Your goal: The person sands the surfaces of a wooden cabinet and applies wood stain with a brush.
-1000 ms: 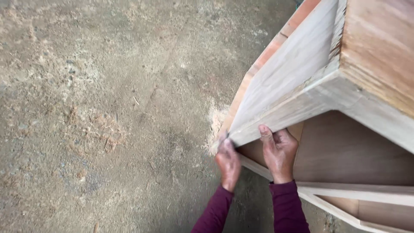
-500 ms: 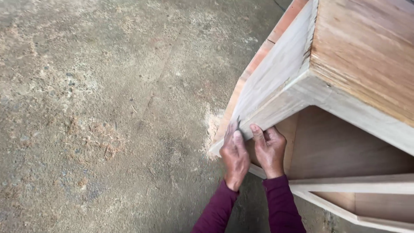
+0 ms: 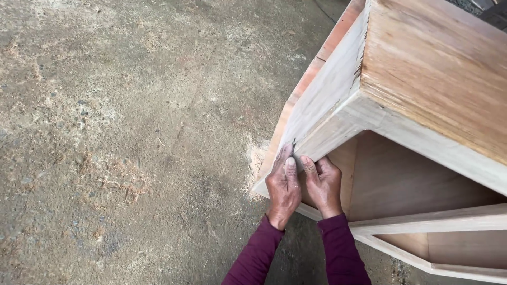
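Cabinet (image 3: pixel 422 121) lies tilted on floor (image 3: pixel 116 132), sawdust (image 3: pixel 256 158) just beside its low corner. Both hands pinch a thin dark bit, prob. a nail, at frame edge: left hand (image 3: pixel 282 187) grip clenched on it, right hand (image 3: pixel 322 184) braced alongside. Keep thumbs close, press square to the edge, w/o twisting.

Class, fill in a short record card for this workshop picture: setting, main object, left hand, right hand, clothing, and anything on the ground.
Setting: rough concrete floor, seen from above
Main object: unfinished wooden cabinet, bare pale frame, open compartment facing the camera
Left hand: on the lower front corner of the frame, fingertips pinching something small and dark at the edge; too small to identify
Right hand: pressed on the same frame edge, touching the left hand
Clothing: maroon sleeves
Ground: sawdust pile beside the cabinet's base
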